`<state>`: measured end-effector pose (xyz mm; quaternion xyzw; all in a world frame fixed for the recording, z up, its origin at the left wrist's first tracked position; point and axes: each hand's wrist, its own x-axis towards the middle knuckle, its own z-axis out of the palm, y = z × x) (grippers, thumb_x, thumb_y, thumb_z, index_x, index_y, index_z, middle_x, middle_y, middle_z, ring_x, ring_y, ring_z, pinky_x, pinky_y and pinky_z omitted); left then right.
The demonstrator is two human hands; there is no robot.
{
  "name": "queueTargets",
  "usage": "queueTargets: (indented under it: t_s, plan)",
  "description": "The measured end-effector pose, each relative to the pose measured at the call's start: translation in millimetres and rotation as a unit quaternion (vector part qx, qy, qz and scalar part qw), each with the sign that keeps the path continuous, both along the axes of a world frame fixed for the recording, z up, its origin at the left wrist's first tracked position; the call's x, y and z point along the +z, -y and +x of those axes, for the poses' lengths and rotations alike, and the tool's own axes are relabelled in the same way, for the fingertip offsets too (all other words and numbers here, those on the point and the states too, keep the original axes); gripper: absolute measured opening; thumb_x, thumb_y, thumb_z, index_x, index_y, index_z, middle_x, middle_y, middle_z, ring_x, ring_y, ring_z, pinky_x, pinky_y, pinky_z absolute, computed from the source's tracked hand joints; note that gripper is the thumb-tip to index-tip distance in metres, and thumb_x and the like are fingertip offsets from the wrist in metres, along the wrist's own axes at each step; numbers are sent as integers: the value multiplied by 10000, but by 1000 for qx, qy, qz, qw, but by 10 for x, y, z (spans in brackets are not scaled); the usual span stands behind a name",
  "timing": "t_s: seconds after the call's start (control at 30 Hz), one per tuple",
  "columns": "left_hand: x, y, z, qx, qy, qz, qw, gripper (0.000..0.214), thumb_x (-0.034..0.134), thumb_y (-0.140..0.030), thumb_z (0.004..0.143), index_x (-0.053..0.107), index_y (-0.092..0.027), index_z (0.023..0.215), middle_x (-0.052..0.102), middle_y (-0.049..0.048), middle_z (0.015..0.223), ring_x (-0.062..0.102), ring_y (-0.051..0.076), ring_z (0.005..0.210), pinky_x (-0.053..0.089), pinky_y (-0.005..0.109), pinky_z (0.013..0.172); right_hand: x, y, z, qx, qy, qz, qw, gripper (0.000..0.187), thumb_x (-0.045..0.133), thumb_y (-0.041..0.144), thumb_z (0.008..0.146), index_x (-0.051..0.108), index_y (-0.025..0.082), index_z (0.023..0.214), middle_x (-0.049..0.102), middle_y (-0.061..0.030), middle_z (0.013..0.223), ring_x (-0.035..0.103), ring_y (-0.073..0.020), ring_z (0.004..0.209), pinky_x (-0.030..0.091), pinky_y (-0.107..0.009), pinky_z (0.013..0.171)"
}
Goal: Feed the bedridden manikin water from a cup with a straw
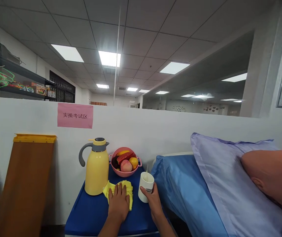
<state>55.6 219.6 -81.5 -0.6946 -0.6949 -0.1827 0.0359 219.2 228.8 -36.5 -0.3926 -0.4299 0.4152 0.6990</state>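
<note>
My left hand (118, 202) lies flat with its fingers stretched out, pressing a yellow cloth (129, 187) against the blue tabletop (91, 214). To its right, my right hand (153, 199) is wrapped round a white cup (143, 189) with dark stripes. The cup is close to upright, and something thin and pale sticks up at its rim. Behind the cloth stands a pink bowl (125, 173) of fruit, with a peach (126, 166) and an orange (133, 162) in it. A yellow thermos jug (97, 171) with a grey handle is just left of the cloth.
On the right is a bed with a blue sheet (180, 184), a lilac pillow (220, 171) and a manikin head (274, 177). A brown board (26, 184) leans at the left. A white partition (141, 131) with a pink sign (75, 115) runs behind the table.
</note>
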Motion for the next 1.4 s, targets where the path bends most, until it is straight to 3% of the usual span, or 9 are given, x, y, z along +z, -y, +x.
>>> queueTargets:
  t_s: [0.3,0.77,1.07,1.2,1.3,1.4]
  plan:
    - [231,115,89,18,-21,-18,999,558,271,-375,949,371,-258,1485,325,105,1560,254,339,1450,121,674,1124,-73,-28,84,34,14,12,999,768,851,384,593,523,189,1259,676,-58,1132,623,-251,1031,467,-385,922]
    - [204,61,81,37,-21,-60,997,591,217,-441,940,330,-297,1501,260,60,1594,173,329,1476,81,650,1142,-168,-133,119,60,57,25,996,807,866,365,586,492,218,1286,649,-78,1208,612,-267,1088,488,-389,937]
    - [175,104,174,57,7,-58,997,598,258,-434,936,362,-240,1492,264,107,1586,170,358,1472,63,660,1140,-217,-171,93,36,79,31,996,797,848,398,599,474,211,1278,640,-92,1221,617,-267,1086,489,-385,941]
    - [303,110,183,39,37,-39,998,603,299,-453,945,372,-199,1487,255,125,1587,193,332,1472,106,608,1170,-256,-240,91,15,107,26,994,811,820,422,624,445,202,1309,648,-106,1213,634,-268,1059,496,-397,928]
    - [421,242,135,13,78,5,997,611,244,-453,973,338,-146,1493,194,121,1610,230,238,1470,220,443,1197,-263,-270,98,4,142,19,990,812,819,418,625,445,172,1302,657,-124,1194,641,-282,1051,506,-412,917]
    - [266,713,52,-25,216,130,967,550,217,-415,985,426,-165,1428,267,98,1592,280,200,1453,288,381,1187,-290,-180,135,-33,177,15,984,836,845,394,617,448,153,1312,613,-152,1264,590,-320,1145,478,-462,969]
